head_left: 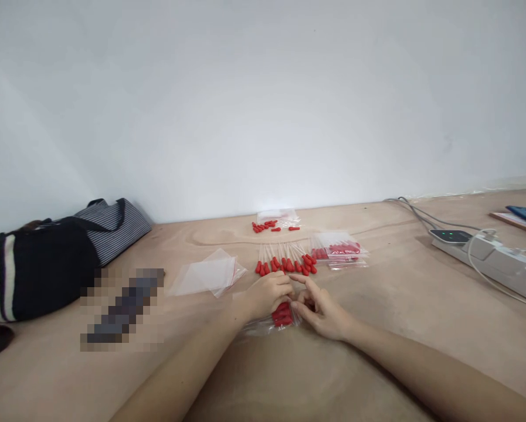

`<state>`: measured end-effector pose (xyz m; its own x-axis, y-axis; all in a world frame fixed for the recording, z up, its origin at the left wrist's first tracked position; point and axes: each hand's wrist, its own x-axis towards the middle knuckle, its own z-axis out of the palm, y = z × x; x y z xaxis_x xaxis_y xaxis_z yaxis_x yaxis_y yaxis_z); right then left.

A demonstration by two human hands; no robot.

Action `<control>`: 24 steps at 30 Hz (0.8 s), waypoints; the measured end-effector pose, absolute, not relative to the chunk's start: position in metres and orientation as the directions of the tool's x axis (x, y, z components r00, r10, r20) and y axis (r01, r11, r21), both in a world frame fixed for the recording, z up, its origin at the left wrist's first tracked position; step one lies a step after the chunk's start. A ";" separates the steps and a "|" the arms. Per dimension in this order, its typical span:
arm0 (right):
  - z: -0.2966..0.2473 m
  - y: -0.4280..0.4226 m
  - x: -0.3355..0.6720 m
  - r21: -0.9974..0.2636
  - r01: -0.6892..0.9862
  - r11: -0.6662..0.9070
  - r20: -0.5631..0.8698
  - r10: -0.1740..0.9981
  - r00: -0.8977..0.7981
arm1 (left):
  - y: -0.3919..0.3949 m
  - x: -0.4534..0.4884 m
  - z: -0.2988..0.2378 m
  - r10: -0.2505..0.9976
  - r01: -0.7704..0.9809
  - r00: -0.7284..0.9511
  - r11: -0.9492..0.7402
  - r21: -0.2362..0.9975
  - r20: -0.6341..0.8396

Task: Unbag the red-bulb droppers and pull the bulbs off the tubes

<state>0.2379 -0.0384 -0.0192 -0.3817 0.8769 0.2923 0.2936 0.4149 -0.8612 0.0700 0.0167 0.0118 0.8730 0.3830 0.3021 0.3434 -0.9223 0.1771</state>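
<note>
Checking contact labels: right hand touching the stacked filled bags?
Apart: the head view shows tabletop between the right hand and the stacked filled bags.

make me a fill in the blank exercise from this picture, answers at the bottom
1. The left hand and right hand are at a clear bag holding tips coloured ____.
2. The flat clear bags lie to the ____ of the row of bulb-tipped pieces.
3. The power strip is on the person's ____ side.
4. Behind the table rises a pale ____.

Missing words: red; left; right; wall
</note>
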 end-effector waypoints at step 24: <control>-0.016 -0.023 0.254 0.096 0.463 0.881 0.737 0.250 -0.628 | 0.021 0.065 0.012 0.245 0.280 0.896 -0.959 -0.044 0.371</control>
<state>0.2541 -0.0230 -0.0163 -0.6282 0.2498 0.7368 0.4627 0.8813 0.0957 0.0647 0.0214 0.0117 0.8959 0.2446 0.3709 0.2799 -0.9590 -0.0437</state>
